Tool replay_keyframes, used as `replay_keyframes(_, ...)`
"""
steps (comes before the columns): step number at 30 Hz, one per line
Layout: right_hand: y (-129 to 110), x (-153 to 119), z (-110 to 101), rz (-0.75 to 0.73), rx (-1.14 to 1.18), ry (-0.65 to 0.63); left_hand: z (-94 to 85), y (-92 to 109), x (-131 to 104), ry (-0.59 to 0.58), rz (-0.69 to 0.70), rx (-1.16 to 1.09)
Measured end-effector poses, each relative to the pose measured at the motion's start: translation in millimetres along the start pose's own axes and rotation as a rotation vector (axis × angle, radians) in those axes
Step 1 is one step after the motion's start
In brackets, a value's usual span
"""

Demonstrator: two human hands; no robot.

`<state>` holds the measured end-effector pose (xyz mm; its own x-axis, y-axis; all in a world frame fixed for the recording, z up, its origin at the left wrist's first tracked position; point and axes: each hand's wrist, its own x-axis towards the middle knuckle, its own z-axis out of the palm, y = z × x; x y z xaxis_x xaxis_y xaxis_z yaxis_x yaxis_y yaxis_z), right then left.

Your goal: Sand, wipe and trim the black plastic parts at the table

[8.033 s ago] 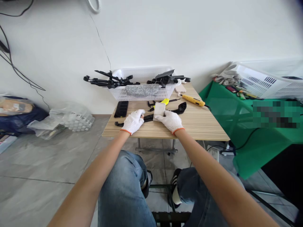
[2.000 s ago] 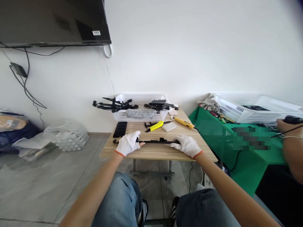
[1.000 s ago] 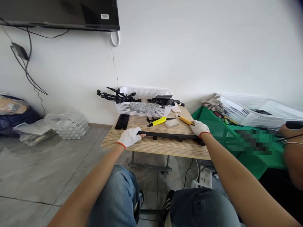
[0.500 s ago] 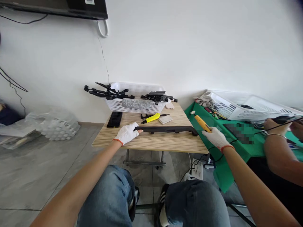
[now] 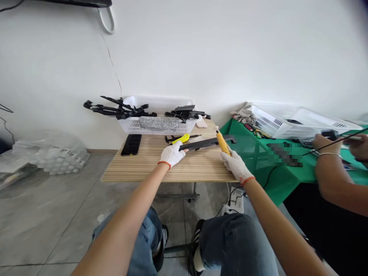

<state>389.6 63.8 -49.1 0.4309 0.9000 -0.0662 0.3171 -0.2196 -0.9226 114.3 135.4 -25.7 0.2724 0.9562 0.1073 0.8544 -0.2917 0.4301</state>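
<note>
My left hand [image 5: 172, 154], in a white glove, grips the left end of a long black plastic part [image 5: 201, 144], which slants up to the right over the wooden table [image 5: 129, 168]. In my gloved right hand [image 5: 235, 165] is a yellow handheld tool [image 5: 222, 143] with a small pale tip; it crosses in front of the part near its right end. Whether the tip touches the part I cannot tell. Behind my left hand lie a yellow-handled tool [image 5: 181, 138], a black caliper-like tool and a pale flat block, partly hidden.
A white basket [image 5: 132, 125] of black parts stands at the table's back, a black phone [image 5: 131, 144] on the left. To the right, a green-covered table [image 5: 258, 153] bears white baskets [image 5: 270, 124] and tools. Another person's hands [image 5: 327, 145] work there.
My left hand has moved right, and the black part now slants with its right end farther back. My right hand has brought the yellow tool left, over the part. The view has shifted slightly.
</note>
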Motion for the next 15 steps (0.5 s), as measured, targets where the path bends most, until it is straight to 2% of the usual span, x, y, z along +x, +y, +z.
replay_keyframes(3,3,2,13,0.001,-0.01,0.027,-0.3,-3,7,-0.002,0.028,-0.094)
replay_keyframes(7,6,-1,14,-0.038,-0.134,0.061,-3.1,-13,11,-0.01,0.072,-0.248)
replay_keyframes(11,1,-18,14,-0.113,-0.294,0.02,-2.3,-22,13,-0.011,0.114,-0.332)
replay_keyframes(15,-10,-41,23,-0.14,-0.457,0.006,3.2,-27,15,0.002,0.132,-0.381)
